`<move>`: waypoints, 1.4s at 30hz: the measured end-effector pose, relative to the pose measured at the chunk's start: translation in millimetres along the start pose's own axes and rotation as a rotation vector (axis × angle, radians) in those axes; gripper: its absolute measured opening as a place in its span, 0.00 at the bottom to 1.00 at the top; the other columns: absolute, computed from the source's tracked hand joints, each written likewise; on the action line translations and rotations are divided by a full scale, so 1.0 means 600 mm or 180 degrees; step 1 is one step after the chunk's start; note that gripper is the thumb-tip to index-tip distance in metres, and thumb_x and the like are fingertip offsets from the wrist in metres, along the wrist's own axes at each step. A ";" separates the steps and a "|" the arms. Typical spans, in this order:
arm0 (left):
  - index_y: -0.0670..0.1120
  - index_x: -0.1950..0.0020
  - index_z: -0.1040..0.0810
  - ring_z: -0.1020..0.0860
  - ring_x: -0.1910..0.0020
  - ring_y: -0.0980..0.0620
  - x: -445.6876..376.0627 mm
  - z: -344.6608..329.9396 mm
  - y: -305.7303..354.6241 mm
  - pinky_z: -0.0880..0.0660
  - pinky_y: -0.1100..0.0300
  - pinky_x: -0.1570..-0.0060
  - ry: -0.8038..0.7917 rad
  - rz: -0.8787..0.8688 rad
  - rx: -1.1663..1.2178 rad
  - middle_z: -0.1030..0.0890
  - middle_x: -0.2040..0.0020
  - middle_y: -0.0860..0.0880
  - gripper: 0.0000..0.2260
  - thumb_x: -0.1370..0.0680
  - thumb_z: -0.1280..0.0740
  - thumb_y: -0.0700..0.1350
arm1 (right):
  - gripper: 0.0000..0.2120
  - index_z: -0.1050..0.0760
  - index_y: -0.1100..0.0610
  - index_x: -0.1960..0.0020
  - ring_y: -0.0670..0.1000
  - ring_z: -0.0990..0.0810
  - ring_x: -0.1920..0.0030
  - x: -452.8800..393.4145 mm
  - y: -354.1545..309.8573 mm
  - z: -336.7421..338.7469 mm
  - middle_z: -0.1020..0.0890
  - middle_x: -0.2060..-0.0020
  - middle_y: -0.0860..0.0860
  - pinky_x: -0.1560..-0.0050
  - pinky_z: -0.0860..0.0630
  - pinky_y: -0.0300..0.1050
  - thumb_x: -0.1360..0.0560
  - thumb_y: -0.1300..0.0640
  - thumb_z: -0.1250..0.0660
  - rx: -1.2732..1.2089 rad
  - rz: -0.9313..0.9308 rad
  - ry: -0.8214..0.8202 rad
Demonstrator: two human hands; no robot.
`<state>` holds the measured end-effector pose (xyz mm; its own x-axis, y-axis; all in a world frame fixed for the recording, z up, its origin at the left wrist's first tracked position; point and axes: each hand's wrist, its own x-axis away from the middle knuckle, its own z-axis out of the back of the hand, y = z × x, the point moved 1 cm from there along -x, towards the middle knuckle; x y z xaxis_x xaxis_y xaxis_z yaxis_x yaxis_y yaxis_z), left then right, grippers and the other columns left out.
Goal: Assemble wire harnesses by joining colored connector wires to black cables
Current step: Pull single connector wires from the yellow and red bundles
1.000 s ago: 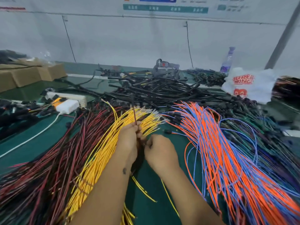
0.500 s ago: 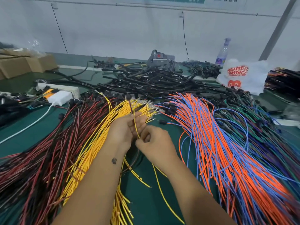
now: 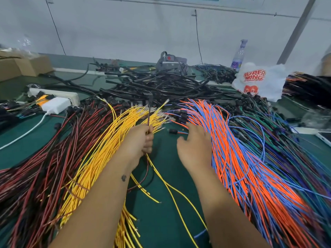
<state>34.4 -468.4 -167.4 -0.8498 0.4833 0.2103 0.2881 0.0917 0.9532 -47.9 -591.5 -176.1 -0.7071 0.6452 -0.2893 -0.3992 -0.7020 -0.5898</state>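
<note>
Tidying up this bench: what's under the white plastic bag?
The white plastic bag rests on the green table, its lower edge meeting black-connector wires. A spray bottle stands behind it. Whatever is beneath or inside stays hidden.

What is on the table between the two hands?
In the head view, mostly bare green mat separates the left hand and right hand; a small black connector lies just beyond.

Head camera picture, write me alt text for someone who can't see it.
A person's left hand grips a dark cable upright with a yellow wire, while the open right hand reaches to a fan of orange and blue wires. Yellow wires, red and black wires and a black cable pile cover the green table.
</note>
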 end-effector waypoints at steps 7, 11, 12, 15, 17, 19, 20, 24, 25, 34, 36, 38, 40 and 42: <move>0.46 0.64 0.33 0.43 0.84 0.58 0.002 -0.005 0.002 0.47 0.68 0.83 0.0197 0.0088 -0.0038 0.39 0.80 0.54 0.13 0.20 0.48 0.38 | 0.18 0.29 0.56 0.36 0.59 0.35 0.36 0.004 0.002 -0.008 0.29 0.37 0.53 0.37 0.38 0.52 0.24 0.52 0.41 0.1148 0.0203 -0.0354; 0.47 0.62 0.31 0.43 0.81 0.57 0.009 0.000 -0.003 0.45 0.65 0.81 0.0172 -0.0382 -0.0268 0.39 0.78 0.55 0.12 0.18 0.43 0.45 | 0.19 0.31 0.53 0.33 0.61 0.36 0.36 -0.001 0.006 -0.015 0.29 0.38 0.56 0.37 0.39 0.53 0.22 0.50 0.42 0.1216 0.0091 -0.0218; 0.47 0.61 0.30 0.43 0.80 0.57 0.010 0.000 -0.005 0.44 0.65 0.81 0.0177 -0.0571 -0.0366 0.39 0.78 0.55 0.13 0.17 0.42 0.47 | 0.18 0.31 0.51 0.33 0.61 0.36 0.37 -0.001 0.005 -0.016 0.29 0.39 0.56 0.37 0.40 0.53 0.22 0.50 0.42 0.1240 0.0086 -0.0187; 0.48 0.57 0.26 0.42 0.79 0.57 0.012 -0.002 -0.008 0.43 0.66 0.80 0.0142 -0.0889 -0.0504 0.38 0.77 0.56 0.12 0.16 0.44 0.48 | 0.12 0.28 0.50 0.38 0.61 0.35 0.37 0.001 0.000 -0.016 0.29 0.40 0.57 0.38 0.39 0.52 0.21 0.52 0.40 0.1187 0.0053 -0.0036; 0.50 0.57 0.25 0.42 0.78 0.57 0.010 -0.003 -0.010 0.44 0.65 0.79 0.0114 -0.0980 -0.0502 0.38 0.76 0.56 0.13 0.16 0.45 0.48 | 0.09 0.27 0.52 0.42 0.60 0.34 0.39 0.002 -0.002 -0.014 0.30 0.42 0.56 0.41 0.39 0.51 0.23 0.56 0.38 0.1298 0.0217 0.0102; 0.50 0.59 0.26 0.40 0.77 0.56 0.008 -0.002 -0.013 0.41 0.65 0.77 0.0136 -0.1085 -0.0515 0.35 0.76 0.55 0.14 0.16 0.45 0.47 | 0.09 0.27 0.53 0.43 0.60 0.32 0.41 0.002 -0.008 -0.011 0.27 0.43 0.55 0.44 0.39 0.50 0.23 0.59 0.38 0.1256 0.0505 0.0225; 0.49 0.59 0.26 0.36 0.77 0.56 0.008 -0.003 -0.014 0.38 0.65 0.76 0.0155 -0.1150 -0.0527 0.31 0.75 0.54 0.14 0.16 0.45 0.47 | 0.07 0.27 0.55 0.44 0.59 0.30 0.43 0.001 -0.012 -0.005 0.25 0.45 0.55 0.46 0.39 0.50 0.22 0.59 0.39 0.0959 0.0609 0.0363; 0.47 0.58 0.26 0.18 0.61 0.56 0.012 -0.016 -0.016 0.23 0.66 0.64 0.0037 -0.1208 -0.0233 0.15 0.58 0.52 0.13 0.16 0.45 0.46 | 0.03 0.26 0.57 0.54 0.58 0.24 0.53 -0.010 -0.039 0.022 0.20 0.56 0.54 0.52 0.31 0.51 0.21 0.60 0.37 -0.0892 0.0506 0.0756; 0.47 0.57 0.25 0.17 0.57 0.55 0.013 -0.019 -0.016 0.22 0.66 0.61 -0.0047 -0.1191 -0.0110 0.15 0.56 0.51 0.13 0.16 0.45 0.45 | 0.05 0.27 0.55 0.56 0.56 0.23 0.55 -0.012 -0.047 0.027 0.21 0.59 0.52 0.52 0.29 0.52 0.21 0.60 0.37 -0.1227 0.0379 0.0645; 0.55 0.61 0.21 0.17 0.62 0.47 0.026 -0.040 -0.014 0.19 0.56 0.60 -0.0592 -0.1040 0.0135 0.17 0.61 0.48 0.18 0.16 0.46 0.47 | 0.05 0.27 0.62 0.56 0.47 0.24 0.70 -0.048 -0.084 0.032 0.24 0.69 0.52 0.64 0.23 0.42 0.21 0.64 0.37 -0.2994 -0.0432 -0.0004; 0.57 0.62 0.21 0.18 0.64 0.48 0.028 -0.040 -0.013 0.19 0.57 0.62 -0.0637 -0.1073 0.0108 0.18 0.62 0.49 0.19 0.16 0.46 0.48 | 0.07 0.27 0.60 0.58 0.48 0.26 0.70 -0.046 -0.086 0.031 0.25 0.70 0.52 0.65 0.25 0.43 0.21 0.63 0.36 -0.2942 -0.0395 -0.0085; 0.56 0.60 0.21 0.18 0.65 0.49 0.026 -0.039 -0.011 0.19 0.57 0.61 -0.0620 -0.1068 0.0077 0.19 0.64 0.48 0.18 0.16 0.45 0.48 | 0.09 0.28 0.58 0.61 0.48 0.26 0.71 -0.046 -0.088 0.030 0.25 0.71 0.51 0.68 0.25 0.43 0.22 0.63 0.36 -0.2996 -0.0430 -0.0119; 0.52 0.55 0.22 0.19 0.67 0.50 0.024 -0.037 -0.012 0.20 0.58 0.63 -0.0577 -0.0984 0.0092 0.20 0.66 0.48 0.14 0.16 0.45 0.47 | 0.09 0.27 0.57 0.61 0.47 0.26 0.72 -0.045 -0.090 0.029 0.25 0.71 0.51 0.70 0.26 0.42 0.22 0.64 0.35 -0.3037 -0.0474 -0.0076; 0.50 0.53 0.21 0.21 0.70 0.52 0.022 -0.035 -0.013 0.21 0.59 0.66 -0.0534 -0.0846 0.0134 0.20 0.67 0.49 0.12 0.16 0.43 0.46 | 0.10 0.27 0.57 0.62 0.47 0.26 0.72 -0.045 -0.091 0.026 0.25 0.71 0.52 0.66 0.25 0.43 0.23 0.66 0.35 -0.3099 -0.0457 0.0016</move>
<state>12.0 -480.8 -167.4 -0.8141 0.5741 -0.0870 0.0867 0.2683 0.9594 -16.0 -575.0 -124.3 -0.6861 0.7078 -0.1681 0.1757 -0.0630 -0.9824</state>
